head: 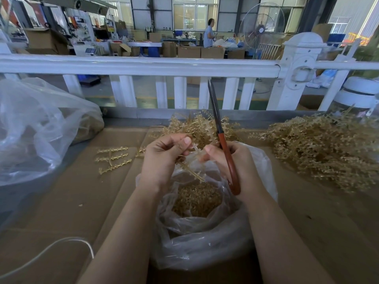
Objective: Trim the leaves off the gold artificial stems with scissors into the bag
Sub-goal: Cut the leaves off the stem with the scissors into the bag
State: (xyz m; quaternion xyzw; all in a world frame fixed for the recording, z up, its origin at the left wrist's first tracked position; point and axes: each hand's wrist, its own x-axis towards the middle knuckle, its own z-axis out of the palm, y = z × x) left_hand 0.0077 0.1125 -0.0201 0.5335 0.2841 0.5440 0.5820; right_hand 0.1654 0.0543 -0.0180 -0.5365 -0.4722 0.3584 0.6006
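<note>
Head view: spiky gold stem (191, 171) over crinkled bag (205, 238).

Bright daylight from the far windows (192, 14), soft even light on the surface (61, 191), faint shadows, glare on the railing (133, 64), wide-angle bending at edges, slight blur on the right stem pile (328, 148).

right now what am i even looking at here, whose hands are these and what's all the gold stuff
There is no machine here: these are a person's bare hands, filmed by one camera worn on their head, looking down. The left hand pinches a gold stem over an open plastic bag partly filled with cut gold leaves. The right hand has its grip on red-handled scissors, blades pointing up and away. On the cardboard surface lie a heap of gold stems to the right and a few loose pieces to the left.
</note>
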